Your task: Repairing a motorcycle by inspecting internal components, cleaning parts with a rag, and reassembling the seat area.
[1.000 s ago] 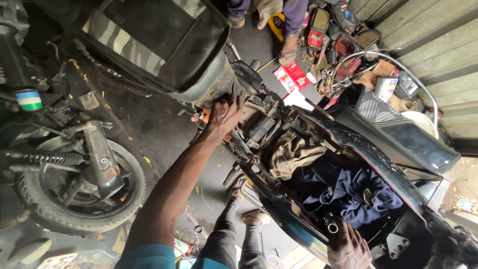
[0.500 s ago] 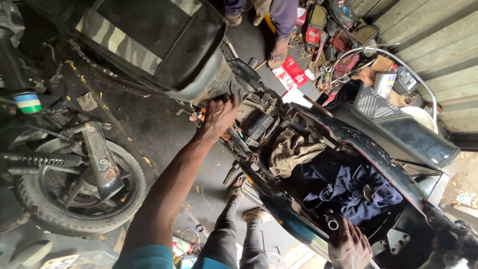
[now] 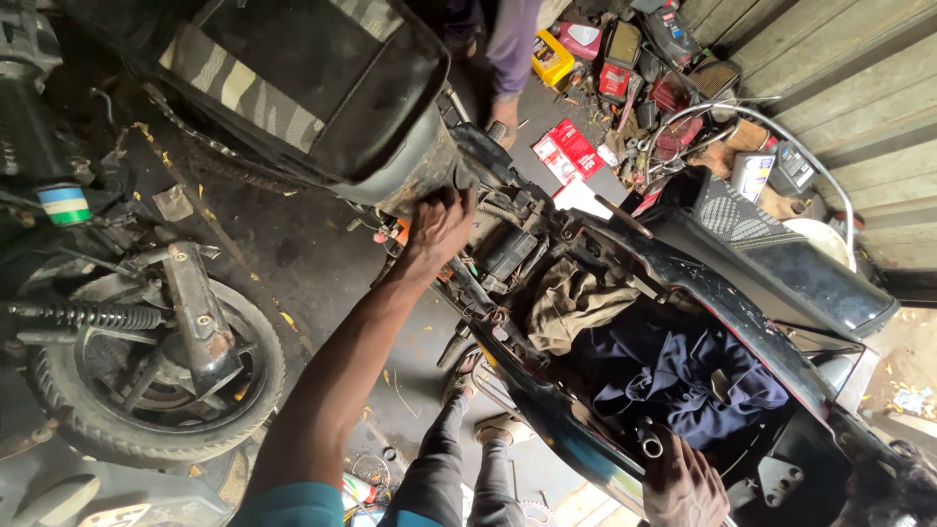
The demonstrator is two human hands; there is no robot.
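A black scooter (image 3: 742,322) stands with its seat (image 3: 322,88) swung up and its storage bay open. A khaki cloth (image 3: 571,303) and a dark blue garment (image 3: 673,376) lie in the bay. My left hand (image 3: 439,229) reaches out with its fingers curled over the frame near the seat hinge, next to a black battery box (image 3: 508,252). My right hand (image 3: 683,483) grips the rear edge of the scooter body beside a short metal tube (image 3: 649,447). My legs (image 3: 459,478) stand beside the scooter.
Another motorcycle's rear wheel (image 3: 156,381) and spring shock (image 3: 83,315) sit at the left. Red and yellow boxes, cans and parts (image 3: 625,78) are piled at the top by a corrugated wall (image 3: 849,78). Another person's leg (image 3: 512,49) stands there.
My left hand stays on the frame by the seat hinge and my right hand stays at the rear. The view has shifted slightly.
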